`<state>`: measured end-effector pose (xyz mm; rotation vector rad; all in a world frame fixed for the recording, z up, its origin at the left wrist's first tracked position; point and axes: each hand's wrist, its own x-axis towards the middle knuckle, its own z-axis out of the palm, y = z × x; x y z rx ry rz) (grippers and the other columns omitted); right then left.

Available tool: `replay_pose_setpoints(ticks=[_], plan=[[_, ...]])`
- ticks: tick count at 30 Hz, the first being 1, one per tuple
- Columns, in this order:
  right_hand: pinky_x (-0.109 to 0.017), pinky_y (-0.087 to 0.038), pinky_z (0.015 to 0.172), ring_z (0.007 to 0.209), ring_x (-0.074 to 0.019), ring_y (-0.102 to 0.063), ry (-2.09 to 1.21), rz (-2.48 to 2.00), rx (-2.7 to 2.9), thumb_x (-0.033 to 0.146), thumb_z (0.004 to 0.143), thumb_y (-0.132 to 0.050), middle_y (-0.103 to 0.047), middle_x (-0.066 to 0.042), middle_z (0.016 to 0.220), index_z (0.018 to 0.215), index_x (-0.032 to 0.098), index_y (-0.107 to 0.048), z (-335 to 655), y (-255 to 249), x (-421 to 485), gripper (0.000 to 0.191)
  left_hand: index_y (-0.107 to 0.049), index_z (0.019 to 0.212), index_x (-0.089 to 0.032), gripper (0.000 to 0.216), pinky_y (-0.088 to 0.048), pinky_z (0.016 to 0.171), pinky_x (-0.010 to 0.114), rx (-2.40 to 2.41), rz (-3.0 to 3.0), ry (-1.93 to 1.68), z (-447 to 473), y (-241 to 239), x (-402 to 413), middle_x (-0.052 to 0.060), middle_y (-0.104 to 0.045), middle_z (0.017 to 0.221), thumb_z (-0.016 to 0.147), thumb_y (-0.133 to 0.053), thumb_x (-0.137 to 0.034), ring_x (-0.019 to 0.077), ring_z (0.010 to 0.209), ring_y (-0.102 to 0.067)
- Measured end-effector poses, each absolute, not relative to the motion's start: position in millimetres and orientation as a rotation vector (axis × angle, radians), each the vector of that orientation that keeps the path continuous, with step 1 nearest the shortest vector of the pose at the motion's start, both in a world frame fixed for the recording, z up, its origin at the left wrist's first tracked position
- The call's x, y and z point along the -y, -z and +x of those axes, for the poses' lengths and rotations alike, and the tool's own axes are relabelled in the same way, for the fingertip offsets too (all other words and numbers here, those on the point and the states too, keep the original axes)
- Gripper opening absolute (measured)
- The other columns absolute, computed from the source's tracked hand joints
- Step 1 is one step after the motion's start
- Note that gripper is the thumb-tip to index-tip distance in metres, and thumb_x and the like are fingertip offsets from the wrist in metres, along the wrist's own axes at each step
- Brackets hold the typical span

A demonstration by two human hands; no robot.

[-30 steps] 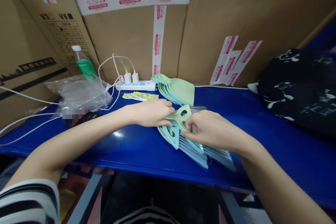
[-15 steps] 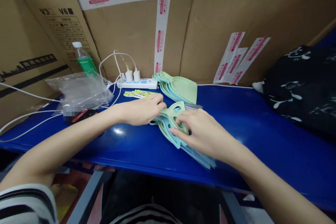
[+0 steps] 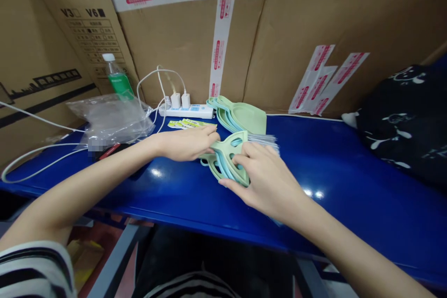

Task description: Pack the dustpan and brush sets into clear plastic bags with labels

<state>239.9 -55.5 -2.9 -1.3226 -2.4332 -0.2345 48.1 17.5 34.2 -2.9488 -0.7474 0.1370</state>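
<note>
Several small hand brushes (image 3: pixel 228 154), green and blue, lie stacked over the blue table in the middle, bristles (image 3: pixel 263 141) pointing right. My left hand (image 3: pixel 190 142) is closed around the handle end of the stack, hiding most of the handles. My right hand (image 3: pixel 267 179) grips the brush heads from the right, thumb at the lower edge and fingers over the top; it covers much of the bristles. Just behind the brushes is a nested stack of green and blue dustpans (image 3: pixel 249 116), touched by neither hand.
A white power strip (image 3: pixel 190 111) with plugged chargers and cables stands at the back, yellow-green labels (image 3: pixel 186 124) before it. Left are a clear plastic bag (image 3: pixel 111 118) and a green-labelled bottle (image 3: pixel 119 81). Cardboard (image 3: pixel 181 46) walls the back; a dark patterned cloth (image 3: pixel 401 125) lies right.
The brush heads are drawn together into a neater stack, and the lower bristles are now mostly behind my right hand. My right hand has shifted slightly on the heads; the view has moved a little.
</note>
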Motion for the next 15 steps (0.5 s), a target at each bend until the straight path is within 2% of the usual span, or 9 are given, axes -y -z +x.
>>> replay_pose_setpoints(ticks=[4,7,10,15], plan=[[-0.034,-0.036,0.067,0.080,-0.0249,-0.053,0.261,-1.316,2.475,0.038,0.075,-0.068,-0.058,-0.009,0.079,0.075,0.014,-0.067,232.5,11.6,54.7,0.024,-0.051,0.095,-0.011,0.018,-0.046,0.084,0.033,0.812,-2.988,-0.213,39.3,-23.4,-18.9,0.018,-0.057,0.105,0.095,-0.038,-0.024,0.0221,0.094,-0.057],[-0.034,-0.034,0.068,0.082,-0.0248,-0.052,0.289,-1.332,2.465,0.032,0.076,-0.065,-0.057,-0.010,0.079,0.076,0.014,-0.068,228.3,14.6,53.8,0.018,-0.049,0.097,-0.012,0.014,-0.047,0.078,0.032,0.836,-2.993,-0.240,36.8,-16.9,-20.3,0.014,-0.058,0.099,0.092,-0.045,-0.024,0.0213,0.087,-0.058],[-0.033,-0.033,0.068,0.081,-0.0238,-0.051,0.298,-1.355,2.461,0.027,0.075,-0.063,-0.057,-0.009,0.077,0.073,0.015,-0.067,228.0,13.9,53.0,0.013,-0.047,0.099,-0.013,0.012,-0.046,0.074,0.030,0.825,-3.026,-0.244,36.6,-14.7,-22.8,0.011,-0.059,0.095,0.091,-0.043,-0.021,0.0200,0.083,-0.058],[-0.033,-0.034,0.070,0.078,-0.0228,-0.052,0.312,-1.390,2.451,0.024,0.072,-0.062,-0.056,-0.007,0.074,0.071,0.015,-0.067,237.6,5.1,52.2,0.010,-0.046,0.108,-0.015,0.020,-0.045,0.080,0.032,0.748,-3.055,-0.051,41.0,-17.8,-26.5,0.012,-0.058,0.101,0.094,-0.037,-0.024,0.0201,0.087,-0.057]])
